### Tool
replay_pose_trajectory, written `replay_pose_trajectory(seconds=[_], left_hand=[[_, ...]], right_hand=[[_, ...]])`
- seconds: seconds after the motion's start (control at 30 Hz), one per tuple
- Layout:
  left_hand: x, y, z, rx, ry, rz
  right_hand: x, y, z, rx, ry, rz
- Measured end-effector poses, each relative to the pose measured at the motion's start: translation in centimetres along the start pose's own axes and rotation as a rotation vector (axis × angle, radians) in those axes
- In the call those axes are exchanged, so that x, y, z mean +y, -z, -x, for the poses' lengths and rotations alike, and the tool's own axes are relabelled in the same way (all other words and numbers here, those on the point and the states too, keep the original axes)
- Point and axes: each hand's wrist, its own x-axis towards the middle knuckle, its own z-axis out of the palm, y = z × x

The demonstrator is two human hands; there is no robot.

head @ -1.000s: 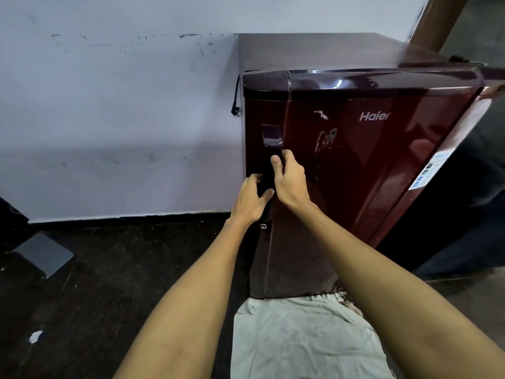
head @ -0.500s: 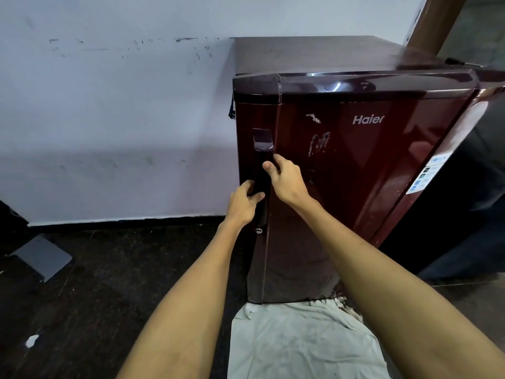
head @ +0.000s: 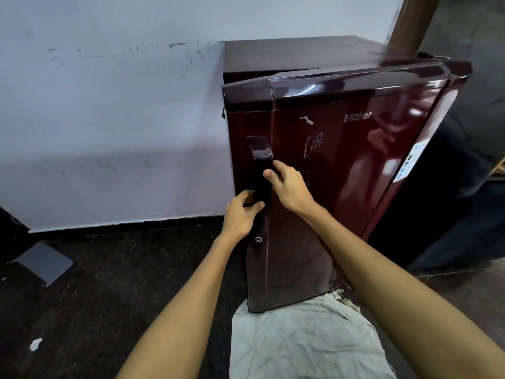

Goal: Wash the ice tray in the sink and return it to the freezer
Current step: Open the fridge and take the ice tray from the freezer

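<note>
One maroon fridge [head: 341, 165] stands against the pale wall [head: 109, 119], and its single door [head: 328, 201] is ajar: the handle side stands out from the cabinet, with a dark gap along the top edge behind it. The ice tray does not show anywhere, so its place cannot be told. One long dark handle [head: 261, 184] runs down the door's left edge, with a keyhole [head: 257, 239] just below it. Two bare hands are on that handle, one above the other. The right hand [head: 289, 187] is the upper one; its arm reaches in from the lower right, its fingers are curled round the handle from the right side and its thumb lies along the front. The left hand [head: 241, 212] is just below, its arm coming up from the bottom centre, the fingers wrapped round the handle's left side and the thumb pressed across the front. The two hands are close but apart. One crumpled white cloth [head: 300, 343] lies on the dark floor [head: 95, 296] at the door's foot. One grey flat piece [head: 43, 262] lies on the floor at far left, and one small white scrap [head: 36, 343] nearer the bottom.
</note>
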Motion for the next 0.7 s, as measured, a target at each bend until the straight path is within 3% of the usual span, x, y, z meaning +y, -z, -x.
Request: replay_pose_trajectory(seconds=[0.23, 0.47, 0.7], left_hand=[[0.2, -2.0, 7.5, -0.021, -0.085, 0.049], [0.4, -3.5, 15.0, 0.253, -0.082, 0.048], [2.0, -6.3, 19.2, 0.146, 0.041, 0.062]], right_hand=[[0.3, 2.2, 7.9, 0.109, 0.019, -0.004], [0.4, 4.3, 16.8, 0.238, 0.028, -0.093], [1.4, 7.0, 23.9, 0.377, 0.032, -0.181]])
